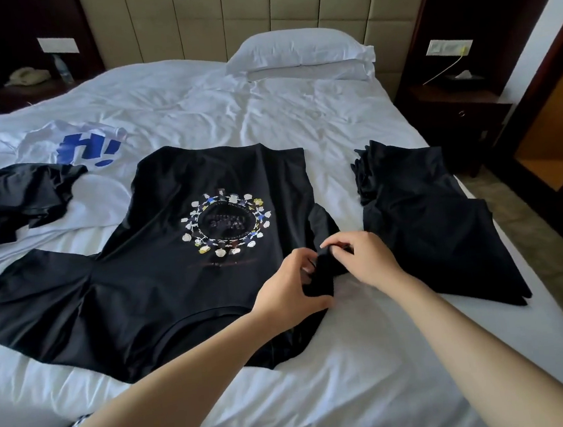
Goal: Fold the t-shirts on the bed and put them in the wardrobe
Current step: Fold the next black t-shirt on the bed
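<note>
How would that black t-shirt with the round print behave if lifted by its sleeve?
Probably floppy: its sleeve crumples where the left hand and right hand pinch it. Likely thin and light: the black t-shirt lies limp and flat on the duvet.

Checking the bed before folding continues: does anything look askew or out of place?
A crumpled black garment at left lies bunched partly over the white t-shirt with blue lettering; one sleeve of the black printed t-shirt is scrunched.

Blue characters reading "h!" stand on a crumpled white t-shirt [46, 139] at the far left of the bed [193, 94] — part of a larger print. Lettering inside the cartoon ring on the black t-shirt [162, 276] — too blurred to read.
</note>
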A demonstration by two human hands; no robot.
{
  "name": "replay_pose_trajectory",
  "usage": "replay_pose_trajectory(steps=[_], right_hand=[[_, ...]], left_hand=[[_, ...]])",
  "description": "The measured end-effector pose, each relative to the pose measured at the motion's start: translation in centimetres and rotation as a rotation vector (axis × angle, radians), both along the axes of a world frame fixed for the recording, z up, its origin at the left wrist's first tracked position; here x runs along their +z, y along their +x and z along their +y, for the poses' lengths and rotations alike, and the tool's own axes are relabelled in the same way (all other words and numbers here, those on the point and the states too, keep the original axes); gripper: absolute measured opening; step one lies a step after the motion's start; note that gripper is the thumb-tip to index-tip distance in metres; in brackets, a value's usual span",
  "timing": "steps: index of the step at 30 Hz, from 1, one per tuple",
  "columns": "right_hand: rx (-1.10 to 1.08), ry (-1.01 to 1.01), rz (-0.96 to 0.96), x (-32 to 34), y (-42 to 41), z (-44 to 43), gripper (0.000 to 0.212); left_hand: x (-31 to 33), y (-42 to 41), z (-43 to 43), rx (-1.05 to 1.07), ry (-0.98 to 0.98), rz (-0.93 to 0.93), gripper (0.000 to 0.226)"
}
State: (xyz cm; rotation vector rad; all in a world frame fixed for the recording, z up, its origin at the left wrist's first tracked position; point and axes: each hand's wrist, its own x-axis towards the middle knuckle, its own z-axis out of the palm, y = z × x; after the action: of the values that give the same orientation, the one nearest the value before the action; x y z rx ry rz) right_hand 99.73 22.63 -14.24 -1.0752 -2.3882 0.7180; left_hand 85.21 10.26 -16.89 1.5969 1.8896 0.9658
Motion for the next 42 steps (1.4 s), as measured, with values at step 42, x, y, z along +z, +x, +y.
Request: replay_pose_trajectory(steps=[42], right_hand=[[-0.096, 0.100, -0.038, 1.0, -7.4, -2.2, 0.019]], left_hand=[[0.4, -7.0, -0.8, 0.399, -0.079, 0.318, 0.034]])
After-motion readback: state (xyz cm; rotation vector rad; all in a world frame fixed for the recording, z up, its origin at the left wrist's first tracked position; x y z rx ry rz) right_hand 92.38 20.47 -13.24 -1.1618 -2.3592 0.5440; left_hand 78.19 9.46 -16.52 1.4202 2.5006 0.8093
